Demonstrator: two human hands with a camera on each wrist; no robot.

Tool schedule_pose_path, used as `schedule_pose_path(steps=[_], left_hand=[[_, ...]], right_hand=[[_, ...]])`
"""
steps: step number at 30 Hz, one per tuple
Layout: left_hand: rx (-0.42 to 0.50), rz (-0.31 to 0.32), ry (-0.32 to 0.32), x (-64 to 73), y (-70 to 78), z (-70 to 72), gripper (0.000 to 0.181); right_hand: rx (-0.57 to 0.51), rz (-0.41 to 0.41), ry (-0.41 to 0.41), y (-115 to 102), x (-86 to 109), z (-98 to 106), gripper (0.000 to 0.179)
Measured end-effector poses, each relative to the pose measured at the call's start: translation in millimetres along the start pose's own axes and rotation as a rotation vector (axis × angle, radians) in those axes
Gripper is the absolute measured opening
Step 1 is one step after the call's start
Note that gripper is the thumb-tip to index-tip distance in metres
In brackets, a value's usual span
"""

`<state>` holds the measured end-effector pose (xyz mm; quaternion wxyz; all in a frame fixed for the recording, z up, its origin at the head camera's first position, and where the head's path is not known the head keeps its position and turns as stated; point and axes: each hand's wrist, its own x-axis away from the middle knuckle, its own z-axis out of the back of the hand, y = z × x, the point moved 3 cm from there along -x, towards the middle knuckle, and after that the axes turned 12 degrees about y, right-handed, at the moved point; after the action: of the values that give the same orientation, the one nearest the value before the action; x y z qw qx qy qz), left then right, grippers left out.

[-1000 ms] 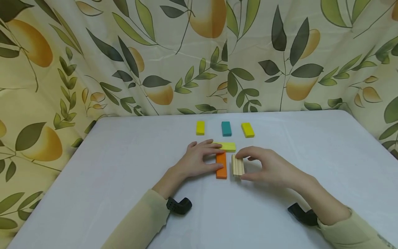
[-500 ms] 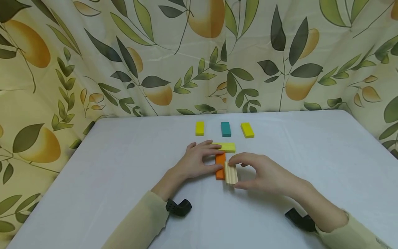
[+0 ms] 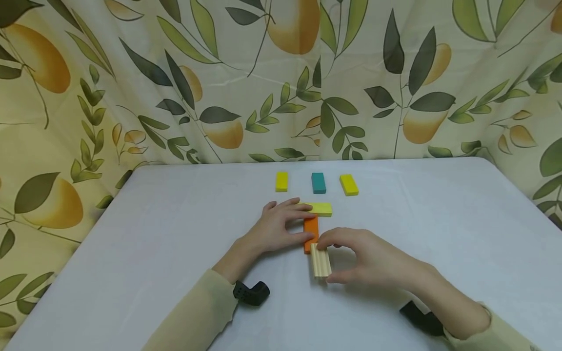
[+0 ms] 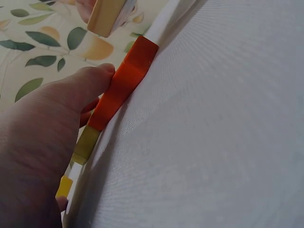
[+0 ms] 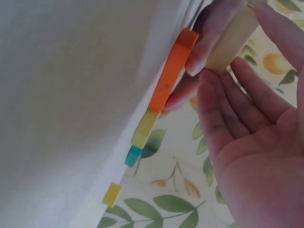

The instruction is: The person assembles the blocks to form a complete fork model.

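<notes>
In the head view my left hand [image 3: 283, 224] rests with its fingers straight, thumb on an orange block [image 3: 310, 226] and other fingertips over a pale yellow block [image 3: 322, 209]. These two blocks touch in a T shape, the yellow one crosswise at the far end. My right hand [image 3: 369, 258] pinches a pale wooden block [image 3: 321, 262] with grooves on its upper face, between thumb and fingertips. The wooden block [image 5: 232, 40] is lifted off the table in the right wrist view. From the head it overlaps the near end of the orange block.
Behind the T stand a yellow block [image 3: 282, 182], a teal block [image 3: 318, 183] and another yellow block [image 3: 349, 185], in a loose row. All lie on a table with a white cloth [image 3: 175, 243]. A fruit-patterned curtain [image 3: 263, 97] hangs at the back edge.
My right hand has brought the wooden block left and toward me, from beside the orange block to its near end. The left hand and the blocks under it stay in place.
</notes>
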<state>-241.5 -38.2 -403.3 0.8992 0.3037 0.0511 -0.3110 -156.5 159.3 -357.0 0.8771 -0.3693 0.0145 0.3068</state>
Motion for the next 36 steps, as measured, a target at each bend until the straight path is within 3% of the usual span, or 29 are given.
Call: schedule_pose_path(steps=[7, 19, 26, 31, 36], left_hand=[[0.009, -0.002, 0.002, 0.8, -2.0, -0.5, 0.046], [0.018, 0.009, -0.008, 1.0, -2.9, -1.4, 0.046], [0.012, 0.012, -0.013, 0.1, -2.3, -1.1, 0.047], [0.011, 0.014, -0.008, -0.3, -2.0, -1.4, 0.047], [0.022, 0.022, -0.006, 0.0, -1.6, -1.3, 0.046]], right_hand=[[-0.005, -0.018, -0.071, -8, 1.1, -8, 0.046], [0.028, -0.020, -0.095, -9, 4.8, -12, 0.043], [0.092, 0.033, -0.114, -11, 8.4, -16, 0.041], [0.115, -0.002, -0.156, -10, 8.4, -17, 0.041], [0.166, -0.001, -0.131, -10, 9.1, -16, 0.040]])
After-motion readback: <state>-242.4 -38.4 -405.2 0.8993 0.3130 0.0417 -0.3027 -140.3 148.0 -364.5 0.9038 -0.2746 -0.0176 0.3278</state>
